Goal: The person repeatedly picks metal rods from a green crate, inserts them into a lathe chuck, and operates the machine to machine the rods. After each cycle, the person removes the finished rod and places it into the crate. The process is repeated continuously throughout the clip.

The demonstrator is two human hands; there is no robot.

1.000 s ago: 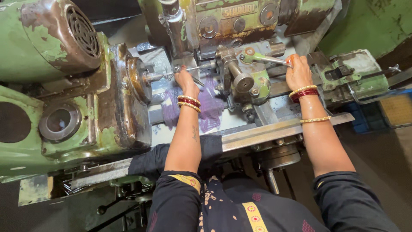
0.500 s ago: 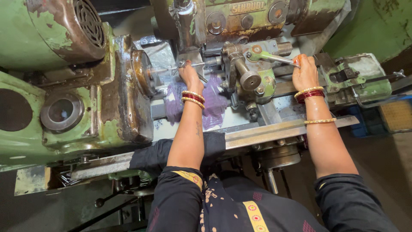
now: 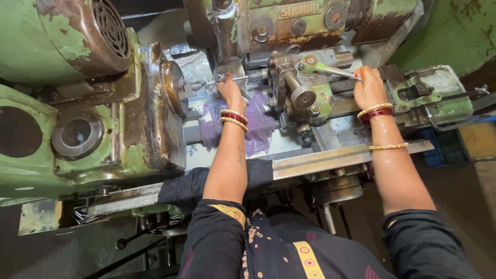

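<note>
We see the right hand [image 3: 368, 87] gripping the green lever [image 3: 330, 70]; the left hand [image 3: 230, 92] pinches a thin rod [image 3: 235, 79] at the chuck [image 3: 173, 88], above purple cloth [image 3: 258, 121].

The fingertips of the left hand [image 3: 230, 89] are lost among the small metal parts by the round rusty chuck [image 3: 173, 88], so what they pinch cannot be told. The right hand [image 3: 368, 87] covers the end of the green metal lever [image 3: 328, 69]. The crumpled purple cloth [image 3: 258, 124] lies partly under the left forearm. The worn green machine body [image 3: 31, 134] is cut off at the left edge.
</note>
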